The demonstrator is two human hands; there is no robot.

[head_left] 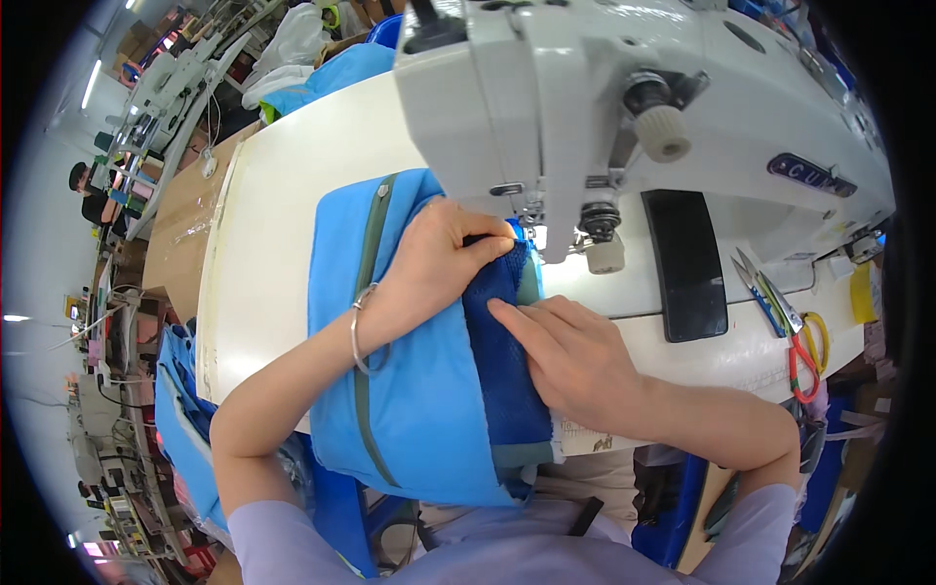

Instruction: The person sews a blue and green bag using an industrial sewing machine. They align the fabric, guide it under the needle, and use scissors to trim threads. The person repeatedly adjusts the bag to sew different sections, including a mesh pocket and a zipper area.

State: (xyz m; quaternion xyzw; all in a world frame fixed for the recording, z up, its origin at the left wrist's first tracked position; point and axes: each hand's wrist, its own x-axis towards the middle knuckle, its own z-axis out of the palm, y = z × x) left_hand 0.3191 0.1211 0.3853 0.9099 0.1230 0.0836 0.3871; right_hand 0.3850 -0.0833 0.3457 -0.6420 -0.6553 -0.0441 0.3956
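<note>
A bright blue fabric piece (429,400) with a dark grey-green strip (366,322) lies on the sewing table, its near end hanging over the front edge. Along its right side runs dark blue mesh (507,390). My left hand (434,258) is closed, thumb and index finger pinching the mesh's upper edge beside the needle area. My right hand (580,361) rests on the mesh's right edge with fingers stretched out, lower down. The white sewing machine (478,107) stands over the work; its needle and presser foot are mostly hidden.
On the white table (273,224), a black phone-like slab (687,263) lies right of the machine head. Scissors with red handles (795,336) and others with yellow are at the right edge. Blue fabric (336,78) is piled behind. A person (93,195) sits far left.
</note>
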